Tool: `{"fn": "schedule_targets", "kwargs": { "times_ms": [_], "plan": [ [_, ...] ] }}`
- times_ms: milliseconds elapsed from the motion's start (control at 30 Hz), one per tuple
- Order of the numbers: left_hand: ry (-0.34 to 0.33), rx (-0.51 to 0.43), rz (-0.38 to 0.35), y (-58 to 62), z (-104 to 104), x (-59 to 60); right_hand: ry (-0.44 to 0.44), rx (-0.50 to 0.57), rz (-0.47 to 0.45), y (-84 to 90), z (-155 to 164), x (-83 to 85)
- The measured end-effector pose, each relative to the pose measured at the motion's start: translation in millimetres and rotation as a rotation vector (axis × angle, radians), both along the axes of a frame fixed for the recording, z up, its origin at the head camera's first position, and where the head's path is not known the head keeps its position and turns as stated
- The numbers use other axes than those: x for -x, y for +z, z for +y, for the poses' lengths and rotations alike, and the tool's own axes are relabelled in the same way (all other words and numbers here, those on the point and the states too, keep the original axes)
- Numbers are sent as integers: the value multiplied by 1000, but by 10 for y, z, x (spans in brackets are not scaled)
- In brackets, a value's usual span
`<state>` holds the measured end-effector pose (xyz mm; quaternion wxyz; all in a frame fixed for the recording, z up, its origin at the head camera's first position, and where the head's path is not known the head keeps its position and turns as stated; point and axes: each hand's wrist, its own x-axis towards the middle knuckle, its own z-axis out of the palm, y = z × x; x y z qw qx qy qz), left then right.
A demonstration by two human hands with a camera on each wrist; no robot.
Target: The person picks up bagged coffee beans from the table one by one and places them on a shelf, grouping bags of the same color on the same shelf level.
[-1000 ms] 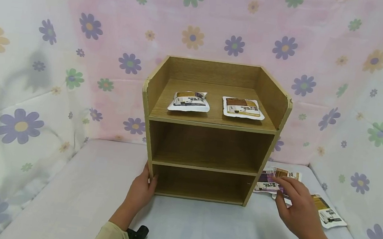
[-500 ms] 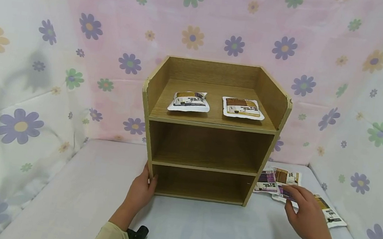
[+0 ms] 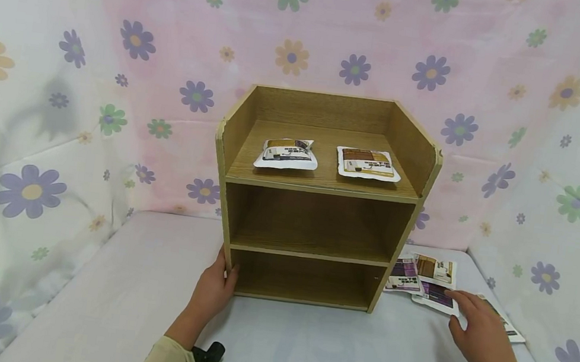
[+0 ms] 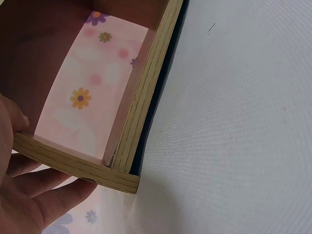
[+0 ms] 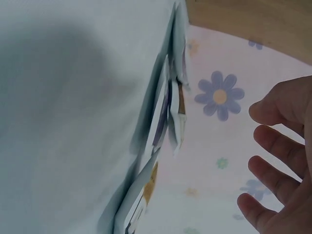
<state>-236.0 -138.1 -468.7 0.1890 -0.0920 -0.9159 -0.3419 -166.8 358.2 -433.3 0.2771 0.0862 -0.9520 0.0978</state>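
A small three-tier wooden shelf [image 3: 314, 249] stands upright in the middle of the head view. At its lower left side is my left hand [image 3: 215, 286]. The left wrist view shows this hand [image 4: 29, 195] gripping the side panel [image 4: 78, 165], thumb inside and fingers outside. My right hand [image 3: 482, 334] is over the packets to the right of the shelf, its fingers spread and holding nothing. Below it lie a purple-labelled packet [image 3: 435, 297] and a packet [image 3: 511, 332] partly hidden by the hand. Behind them are another purple packet [image 3: 404, 274] and a brown one [image 3: 435, 269].
Two white pouches, a left one [image 3: 286, 154] and a right one [image 3: 368, 163], lie on the shelf's top tier. The white-covered table [image 3: 303, 350] is enclosed by flowered cloth [image 3: 329, 24] at the back and both sides.
My right hand has moved right and slightly down, away from the shelf, uncovering the purple packets and covering more of the rightmost one. The left hand and shelf have stayed put.
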Motion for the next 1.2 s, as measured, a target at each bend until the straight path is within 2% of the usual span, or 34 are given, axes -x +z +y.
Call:
{"fn": "schedule_targets", "kwargs": {
  "times_ms": [200, 600, 1067, 1200],
  "plan": [
    [6, 3, -13, 5, 0, -2, -90, 0, -148, -50, 138, -8],
    [7, 6, 16, -6, -10, 13, -167, 26, -358, -96, 464, 47],
    [-13, -22, -1, -15, -13, 19, -300, 51, -642, -177, 734, 132],
    [-19, -28, -2, -21, -9, 14, -313, 65, -686, -189, 776, 157]
  ]
}}
